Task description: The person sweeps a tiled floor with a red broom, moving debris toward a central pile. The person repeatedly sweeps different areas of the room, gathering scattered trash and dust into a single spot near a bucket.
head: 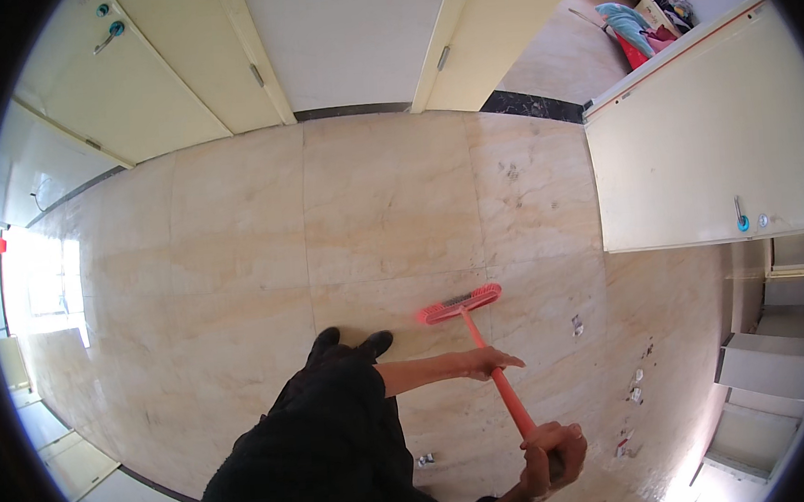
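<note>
My left hand (pixel 486 363) is around the lower part of the orange handle of a push broom (pixel 512 400), with a finger stretched out to the right. Farther up, near the handle's top end, my right hand (pixel 554 452) is closed around it. The broom's pink head (pixel 462 304) touches the tiled floor ahead and to the right of my black shoes; its bristles are pink with a dark middle part. My dark sleeve covers part of my body and legs.
Small litter (pixel 577 325), crumpled scraps (pixel 636 394) and dark specks lie on the floor (pixel 385 204) to the right. Another scrap (pixel 425 459) is near my legs. An open cream door (pixel 699 143) stands at the right. Beyond a dark threshold (pixel 535 105) lie cloths and a box.
</note>
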Demonstrator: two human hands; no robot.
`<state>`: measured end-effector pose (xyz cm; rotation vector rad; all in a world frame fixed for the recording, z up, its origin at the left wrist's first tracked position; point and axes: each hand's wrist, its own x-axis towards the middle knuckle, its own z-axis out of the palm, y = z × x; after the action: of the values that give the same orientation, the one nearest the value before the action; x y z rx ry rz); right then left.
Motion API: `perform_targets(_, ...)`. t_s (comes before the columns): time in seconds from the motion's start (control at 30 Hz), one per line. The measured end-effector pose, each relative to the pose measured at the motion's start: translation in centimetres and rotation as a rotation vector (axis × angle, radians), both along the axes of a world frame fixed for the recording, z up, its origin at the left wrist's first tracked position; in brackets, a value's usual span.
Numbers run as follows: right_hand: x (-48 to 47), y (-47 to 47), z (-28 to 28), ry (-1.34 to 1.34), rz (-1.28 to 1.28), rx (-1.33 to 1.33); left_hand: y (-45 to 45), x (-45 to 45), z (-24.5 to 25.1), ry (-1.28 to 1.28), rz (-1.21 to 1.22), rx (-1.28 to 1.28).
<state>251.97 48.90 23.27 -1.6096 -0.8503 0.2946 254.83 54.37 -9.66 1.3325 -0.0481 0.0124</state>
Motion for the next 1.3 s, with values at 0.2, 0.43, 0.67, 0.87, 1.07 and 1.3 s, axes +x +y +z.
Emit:
perform_targets(0.2,2.9,1.9,3.8,-0.031,-0.009,0.245,7.5,-2.3,9.4,-0.030,0.315,0.547)
perform_targets(0.43,4.2,16.2,-2.4,0.236,0.074,0.263,25.1,-11.1,6.8,0.189,0.911,0.691)
perform_targets(0.67,-1.6,39.9,-12.2,0.844,0.425,0.137,44.0,-24.9,-1.2,0.568,1.200,0.853)
perform_targets(0.87,-2.6,54.9,-16.1,0.891,0.522,0.109,57.0,-26.8,-5.3,0.682,1.147,0.840)
perform_targets(1.07,3.2,55.5,-14.8,0.667,0.279,0.198,61.2,-15.8,-6.3,0.547,0.982,0.754)
perform_targets(1.3,9.8,51.6,-10.9,0.345,0.140,0.237,58.9,-3.6,-3.7,0.278,0.835,0.693)
